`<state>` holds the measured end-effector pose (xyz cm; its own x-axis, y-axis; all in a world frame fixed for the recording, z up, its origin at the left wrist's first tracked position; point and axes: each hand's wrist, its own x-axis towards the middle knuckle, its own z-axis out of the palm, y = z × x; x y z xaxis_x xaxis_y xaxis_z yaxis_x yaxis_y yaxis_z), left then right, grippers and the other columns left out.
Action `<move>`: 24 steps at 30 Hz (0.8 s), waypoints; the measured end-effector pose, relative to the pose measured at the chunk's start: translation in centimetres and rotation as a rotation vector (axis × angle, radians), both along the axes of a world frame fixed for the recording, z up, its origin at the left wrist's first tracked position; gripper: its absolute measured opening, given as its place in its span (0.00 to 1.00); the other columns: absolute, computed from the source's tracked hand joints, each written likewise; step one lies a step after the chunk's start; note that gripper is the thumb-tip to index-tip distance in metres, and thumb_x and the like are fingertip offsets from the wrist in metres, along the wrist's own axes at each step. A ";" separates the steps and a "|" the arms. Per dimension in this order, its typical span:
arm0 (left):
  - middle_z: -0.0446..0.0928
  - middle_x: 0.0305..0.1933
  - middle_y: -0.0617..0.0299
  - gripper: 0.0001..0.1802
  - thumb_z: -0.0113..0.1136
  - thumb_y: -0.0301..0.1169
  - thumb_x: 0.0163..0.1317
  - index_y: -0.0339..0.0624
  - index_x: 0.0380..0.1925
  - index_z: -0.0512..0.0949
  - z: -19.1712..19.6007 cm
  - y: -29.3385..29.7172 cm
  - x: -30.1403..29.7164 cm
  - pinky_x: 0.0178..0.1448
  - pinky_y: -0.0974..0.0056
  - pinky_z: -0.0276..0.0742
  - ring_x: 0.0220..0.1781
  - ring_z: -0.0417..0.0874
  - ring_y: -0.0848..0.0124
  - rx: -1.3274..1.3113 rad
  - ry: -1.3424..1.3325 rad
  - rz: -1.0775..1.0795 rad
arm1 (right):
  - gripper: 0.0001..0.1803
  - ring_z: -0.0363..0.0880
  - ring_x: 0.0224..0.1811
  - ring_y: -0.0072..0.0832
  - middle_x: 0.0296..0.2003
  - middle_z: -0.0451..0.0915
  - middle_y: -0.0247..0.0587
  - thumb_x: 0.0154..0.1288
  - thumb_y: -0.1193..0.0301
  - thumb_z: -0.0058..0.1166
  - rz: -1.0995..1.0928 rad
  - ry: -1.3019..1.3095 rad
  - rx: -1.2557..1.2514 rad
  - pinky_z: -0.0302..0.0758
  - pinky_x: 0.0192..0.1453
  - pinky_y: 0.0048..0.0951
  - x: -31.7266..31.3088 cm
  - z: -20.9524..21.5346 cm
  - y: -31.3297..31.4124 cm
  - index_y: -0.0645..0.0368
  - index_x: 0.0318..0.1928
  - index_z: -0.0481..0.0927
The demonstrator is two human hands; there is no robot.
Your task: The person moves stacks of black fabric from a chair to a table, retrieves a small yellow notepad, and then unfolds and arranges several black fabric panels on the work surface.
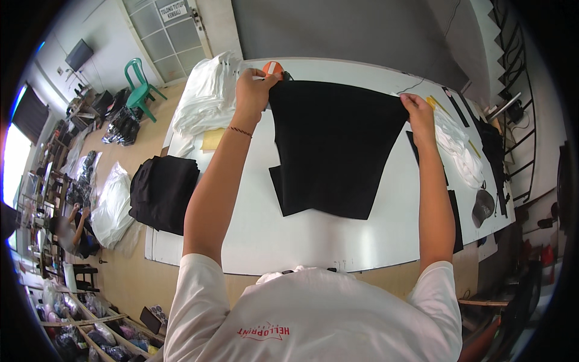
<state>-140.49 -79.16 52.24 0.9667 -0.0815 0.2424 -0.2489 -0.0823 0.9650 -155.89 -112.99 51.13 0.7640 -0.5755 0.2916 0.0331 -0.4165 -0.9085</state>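
Note:
A black cut fabric panel [338,145] is stretched out above a white table [325,247], its wide lower end toward me. My left hand [254,90] pinches its far left corner, closed on the cloth. At the far right corner my right hand [417,114] grips the same panel between thumb and fingers. Part of another black piece [275,181] shows from under the panel's left edge. Just beyond my left hand lies an orange round object [273,67], partly hidden by the fingers.
White folded fabric [208,96] is piled at the table's far left, with a black fabric stack [163,193] nearer me. Bundled white cloth [458,148] and a dark cap-like item [482,208] lie right. A green chair [140,90] stands on the floor; a person [75,232] is at far left.

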 end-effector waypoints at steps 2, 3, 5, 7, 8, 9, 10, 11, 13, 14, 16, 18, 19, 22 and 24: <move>0.72 0.23 0.62 0.19 0.69 0.33 0.56 0.32 0.39 0.72 2.1 0.5 -2.0 0.26 0.68 0.63 0.22 0.66 0.78 0.038 -0.103 0.015 | 0.18 0.76 0.45 0.22 0.40 0.82 0.38 0.67 0.62 0.57 -0.017 -0.140 -0.057 0.68 0.53 0.23 -1.1 0.8 0.6 0.65 0.47 0.81; 0.72 0.23 0.62 0.19 0.68 0.33 0.57 0.32 0.39 0.72 2.5 1.3 -3.6 0.26 0.68 0.62 0.23 0.65 0.78 0.020 -0.128 0.009 | 0.18 0.76 0.45 0.22 0.40 0.82 0.38 0.67 0.62 0.57 -0.026 -0.206 -0.083 0.68 0.53 0.23 -2.3 1.1 1.1 0.65 0.48 0.81; 0.72 0.23 0.63 0.18 0.67 0.33 0.58 0.31 0.37 0.72 2.2 3.2 -7.2 0.28 0.69 0.61 0.24 0.64 0.78 -0.017 -0.180 -0.003 | 0.19 0.77 0.45 0.23 0.41 0.82 0.39 0.69 0.60 0.55 -0.081 -0.151 -0.144 0.69 0.54 0.25 -5.2 0.6 3.2 0.65 0.48 0.80; 0.71 0.24 0.63 0.16 0.67 0.33 0.58 0.31 0.34 0.73 -0.7 5.3 -10.5 0.30 0.69 0.61 0.26 0.62 0.77 0.225 -0.197 0.054 | 0.20 0.77 0.47 0.24 0.42 0.82 0.39 0.69 0.59 0.54 -0.095 -0.067 -0.138 0.69 0.54 0.26 -8.9 -1.8 4.9 0.65 0.47 0.80; 0.70 0.25 0.63 0.15 0.67 0.32 0.58 0.32 0.33 0.73 -2.5 6.2 -12.3 0.30 0.69 0.61 0.25 0.62 0.77 0.273 -0.192 0.066 | 0.20 0.77 0.47 0.25 0.42 0.82 0.40 0.70 0.59 0.54 -0.052 -0.027 -0.091 0.69 0.55 0.26 -10.6 -4.1 5.6 0.65 0.47 0.80; 0.70 0.25 0.63 0.14 0.67 0.32 0.58 0.33 0.32 0.74 -4.8 7.0 -14.2 0.30 0.69 0.61 0.25 0.62 0.76 0.319 -0.185 0.072 | 0.17 0.76 0.47 0.25 0.42 0.81 0.39 0.70 0.61 0.54 -0.087 0.059 -0.070 0.70 0.55 0.26 -12.6 -6.7 6.4 0.64 0.47 0.80; 0.69 0.26 0.63 0.13 0.67 0.31 0.58 0.33 0.33 0.74 -7.2 7.5 -16.2 0.29 0.69 0.61 0.25 0.61 0.76 0.322 -0.122 0.097 | 0.14 0.76 0.47 0.25 0.43 0.81 0.40 0.70 0.65 0.54 -0.083 0.067 -0.037 0.70 0.56 0.26 -14.3 -8.7 7.9 0.63 0.48 0.79; 0.69 0.26 0.63 0.12 0.67 0.29 0.58 0.33 0.33 0.74 -10.0 7.9 -18.1 0.29 0.69 0.60 0.25 0.61 0.76 0.328 -0.060 0.125 | 0.13 0.76 0.47 0.25 0.44 0.82 0.39 0.70 0.68 0.53 -0.084 0.097 0.015 0.70 0.57 0.27 -15.8 -11.8 8.8 0.63 0.48 0.79; 0.68 0.24 0.63 0.11 0.66 0.27 0.59 0.34 0.35 0.73 -17.0 8.7 -21.2 0.29 0.67 0.61 0.24 0.60 0.75 0.253 0.019 0.078 | 0.12 0.78 0.49 0.30 0.44 0.82 0.42 0.70 0.69 0.52 -0.084 0.225 0.050 0.71 0.57 0.29 -19.4 -19.2 10.0 0.64 0.47 0.79; 0.69 0.24 0.62 0.12 0.66 0.27 0.59 0.34 0.37 0.73 -20.5 9.5 -22.4 0.29 0.67 0.62 0.24 0.61 0.74 0.317 0.129 0.044 | 0.12 0.79 0.49 0.33 0.44 0.82 0.44 0.70 0.69 0.52 -0.088 0.283 0.050 0.71 0.57 0.30 -20.8 -22.0 11.1 0.64 0.46 0.80; 0.70 0.22 0.61 0.12 0.65 0.26 0.59 0.36 0.39 0.73 -25.9 10.7 -24.3 0.30 0.66 0.64 0.23 0.64 0.73 0.393 0.303 -0.014 | 0.10 0.80 0.47 0.32 0.42 0.83 0.43 0.69 0.70 0.52 -0.076 0.463 0.055 0.73 0.53 0.28 -23.2 -26.6 12.4 0.62 0.46 0.81; 0.71 0.22 0.59 0.13 0.65 0.25 0.59 0.37 0.41 0.72 -29.2 11.2 -25.7 0.30 0.65 0.67 0.23 0.67 0.71 0.426 0.425 -0.073 | 0.10 0.80 0.43 0.29 0.41 0.83 0.42 0.68 0.72 0.53 -0.030 0.479 0.093 0.75 0.46 0.27 -25.0 -31.4 12.7 0.61 0.46 0.81; 0.72 0.23 0.58 0.13 0.65 0.25 0.59 0.37 0.41 0.72 -30.0 11.3 -25.8 0.31 0.65 0.67 0.24 0.68 0.70 0.423 0.418 -0.086 | 0.10 0.81 0.40 0.28 0.40 0.83 0.41 0.68 0.72 0.53 -0.008 0.484 0.116 0.75 0.43 0.27 -25.1 -32.2 12.7 0.61 0.46 0.81; 0.75 0.25 0.56 0.13 0.64 0.25 0.59 0.37 0.41 0.73 -30.7 11.5 -25.8 0.33 0.64 0.70 0.25 0.72 0.68 0.413 0.369 -0.109 | 0.08 0.77 0.32 0.19 0.34 0.81 0.33 0.67 0.73 0.53 0.050 0.541 0.246 0.73 0.35 0.23 -25.0 -32.1 12.4 0.62 0.44 0.80; 0.77 0.27 0.54 0.11 0.64 0.25 0.59 0.36 0.39 0.74 -30.3 11.4 -25.1 0.34 0.63 0.71 0.27 0.75 0.66 0.404 0.301 -0.107 | 0.07 0.76 0.28 0.17 0.33 0.80 0.31 0.67 0.73 0.54 0.055 0.520 0.327 0.71 0.30 0.22 -24.0 -31.0 11.9 0.60 0.43 0.80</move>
<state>-165.61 -67.76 21.92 0.9699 -0.2138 -0.1168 0.0077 -0.4524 0.8918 -179.89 -101.12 20.18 0.7900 -0.5276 -0.3124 -0.4354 -0.1239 -0.8917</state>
